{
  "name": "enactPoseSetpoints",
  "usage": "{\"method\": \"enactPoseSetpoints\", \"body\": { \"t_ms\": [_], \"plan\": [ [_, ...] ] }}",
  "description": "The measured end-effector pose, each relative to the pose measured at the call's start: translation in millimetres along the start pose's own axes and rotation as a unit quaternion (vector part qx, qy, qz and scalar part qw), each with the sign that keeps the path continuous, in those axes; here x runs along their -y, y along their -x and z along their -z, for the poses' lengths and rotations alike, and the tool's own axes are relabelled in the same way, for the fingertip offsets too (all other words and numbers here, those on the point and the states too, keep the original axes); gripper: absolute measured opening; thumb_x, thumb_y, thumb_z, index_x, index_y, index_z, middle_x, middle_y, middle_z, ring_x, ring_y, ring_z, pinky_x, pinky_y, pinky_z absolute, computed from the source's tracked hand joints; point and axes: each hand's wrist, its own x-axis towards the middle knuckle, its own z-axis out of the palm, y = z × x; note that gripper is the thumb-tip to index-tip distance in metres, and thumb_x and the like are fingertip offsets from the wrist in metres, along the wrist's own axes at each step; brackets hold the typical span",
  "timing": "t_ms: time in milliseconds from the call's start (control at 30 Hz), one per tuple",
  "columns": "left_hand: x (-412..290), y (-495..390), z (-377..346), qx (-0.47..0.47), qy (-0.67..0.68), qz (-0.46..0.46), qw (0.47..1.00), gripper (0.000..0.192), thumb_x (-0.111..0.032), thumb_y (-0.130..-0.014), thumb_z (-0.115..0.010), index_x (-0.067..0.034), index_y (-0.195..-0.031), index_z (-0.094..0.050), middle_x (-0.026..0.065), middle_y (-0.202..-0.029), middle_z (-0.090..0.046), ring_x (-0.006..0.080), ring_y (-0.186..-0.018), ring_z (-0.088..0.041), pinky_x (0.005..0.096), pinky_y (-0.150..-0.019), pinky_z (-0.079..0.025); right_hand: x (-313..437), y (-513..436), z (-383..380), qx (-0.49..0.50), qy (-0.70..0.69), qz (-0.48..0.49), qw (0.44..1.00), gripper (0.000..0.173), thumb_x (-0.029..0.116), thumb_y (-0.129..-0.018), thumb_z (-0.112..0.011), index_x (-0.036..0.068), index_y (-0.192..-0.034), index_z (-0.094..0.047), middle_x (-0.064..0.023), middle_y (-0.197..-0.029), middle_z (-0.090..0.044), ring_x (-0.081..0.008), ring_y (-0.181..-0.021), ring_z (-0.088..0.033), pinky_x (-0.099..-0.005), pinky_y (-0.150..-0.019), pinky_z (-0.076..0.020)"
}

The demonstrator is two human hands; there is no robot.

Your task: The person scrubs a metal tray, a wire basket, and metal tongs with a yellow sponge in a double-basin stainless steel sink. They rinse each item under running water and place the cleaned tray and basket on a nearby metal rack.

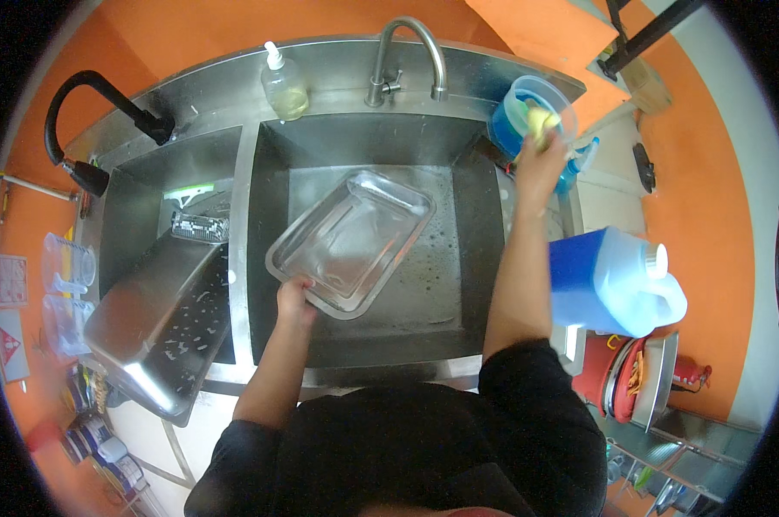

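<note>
My left hand (pixel 295 300) grips the near corner of a shallow rectangular metal tray (pixel 350 242). The tray lies at a slant over the middle basin of a stainless steel sink (pixel 428 291), its hollow side facing up. At the far right corner, my right hand (pixel 539 158) holds a yellow sponge (pixel 542 119), slightly blurred. The sponge is over the mouth of a clear plastic tub (pixel 567 106) with blue liquid (pixel 507 129) in it; whether it touches the liquid I cannot tell. Beside that hand stands a blue spray bottle (pixel 567 176).
A gooseneck faucet (pixel 415 26) and a soap pump bottle (pixel 286 90) stand along the back ledge. In the left basin rest a deep metal pan (pixel 150 310), a squeegee (pixel 186 194) and a patterned item (pixel 200 227). A large blue jug (pixel 602 281) is beside my right arm.
</note>
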Motion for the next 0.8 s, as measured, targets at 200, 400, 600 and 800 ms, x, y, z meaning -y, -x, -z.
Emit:
{"method": "enactPoseSetpoints", "body": {
  "t_ms": [200,400,600,800],
  "plan": [
    [12,-7,11,-0.046,0.008,0.095,0.994,0.045,0.0,-0.067,-0.046,0.002,-0.113,-0.044,0.0167,-0.108,-0.05,0.0354,-0.103,-0.048,0.0507,-0.095,-0.036,35,-23,-100,0.075,0.008,0.233,0.97,0.031,0.012,-0.072,-0.062,0.004,-0.101,-0.056,-0.0185,-0.106,-0.053,-0.035,-0.104,-0.049,-0.0437,-0.09,-0.0395],
    [7,-12,21,-0.036,-0.042,0.072,0.996,0.047,-0.004,-0.068,-0.047,0.001,-0.114,-0.044,0.016,-0.108,-0.05,0.0347,-0.1,-0.051,0.0492,-0.093,-0.04,53,-32,-235,0.286,-0.036,0.17,0.942,0.026,0.014,-0.084,-0.05,0.003,-0.106,-0.058,-0.0186,-0.112,-0.054,-0.0337,-0.105,-0.051,-0.0397,-0.09,-0.0413],
    [10,-28,31,-0.007,0.005,0.088,0.996,0.051,-0.004,-0.068,-0.047,0.001,-0.118,-0.041,0.0159,-0.109,-0.049,0.0338,-0.103,-0.048,0.0483,-0.094,-0.038,17,16,-244,0.232,0.108,0.27,0.928,0.021,0.017,-0.082,-0.052,0.004,-0.094,-0.063,-0.0125,-0.104,-0.06,-0.0306,-0.097,-0.055,-0.0423,-0.085,-0.0436],
    [15,-46,25,-0.036,0.037,0.113,0.992,0.057,0.001,-0.065,-0.048,0.001,-0.12,-0.035,0.0167,-0.11,-0.046,0.036,-0.105,-0.046,0.0529,-0.091,-0.038,-3,36,-191,0.344,0.115,0.365,0.858,0.023,0.021,-0.079,-0.053,0.006,-0.093,-0.064,-0.0127,-0.103,-0.062,-0.0303,-0.099,-0.057,-0.0444,-0.084,-0.0439]
  ]
}}
